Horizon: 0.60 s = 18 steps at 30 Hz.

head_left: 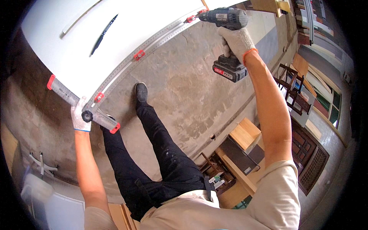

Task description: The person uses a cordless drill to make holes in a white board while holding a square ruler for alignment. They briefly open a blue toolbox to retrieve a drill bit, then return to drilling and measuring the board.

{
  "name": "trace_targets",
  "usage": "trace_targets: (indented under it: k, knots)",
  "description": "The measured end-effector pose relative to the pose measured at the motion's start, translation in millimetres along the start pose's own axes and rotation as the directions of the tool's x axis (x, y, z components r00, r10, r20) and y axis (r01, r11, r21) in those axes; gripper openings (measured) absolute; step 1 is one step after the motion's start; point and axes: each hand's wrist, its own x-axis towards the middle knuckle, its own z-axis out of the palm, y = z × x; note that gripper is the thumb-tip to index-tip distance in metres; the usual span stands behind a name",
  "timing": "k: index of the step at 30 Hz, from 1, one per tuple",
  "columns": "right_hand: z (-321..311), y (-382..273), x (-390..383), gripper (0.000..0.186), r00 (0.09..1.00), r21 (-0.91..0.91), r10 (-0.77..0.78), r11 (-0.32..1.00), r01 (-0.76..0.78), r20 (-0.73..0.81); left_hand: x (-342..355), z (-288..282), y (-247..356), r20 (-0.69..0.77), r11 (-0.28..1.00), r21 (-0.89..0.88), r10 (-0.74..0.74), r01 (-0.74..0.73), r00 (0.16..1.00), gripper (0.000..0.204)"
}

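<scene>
My right hand, in a white knit glove with an orange cuff, is wrapped round the grip of a black cordless drill. The drill lies level, its front end pointing left at a red sliding block at the far end of a T-shaped metal ruler jig. Whether the bit is inside the block I cannot tell. The ruler runs along the edge of a white board, and its crosspiece lies across the board's near corner. There my left hand, also gloved, grips the crosspiece beside a black knob. Some fingers are hidden beneath.
On the board lie a black marker pen and a thin pale strip. Stained concrete floor spreads beneath the board and round my legs. Wooden furniture, a dark chair frame and stacked panels stand to the right.
</scene>
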Motion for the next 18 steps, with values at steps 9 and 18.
trace_targets:
  k: [9, 18]
  knots:
    - [0.2, -5.6, -2.3, 0.028, 0.999, -0.074, -0.036, 0.997, 0.037, 0.015, 7.6, -11.0, -6.6, -0.024, 0.999, 0.031, -0.004, 0.004, 1.000, 0.030]
    - [1.8, 9.4, 11.0, 0.028, 0.999, -0.099, -0.032, 0.995, 0.030, -0.018, 3.5, -5.3, -3.4, -0.022, 1.000, 0.020, -0.003, 0.004, 1.000, 0.032]
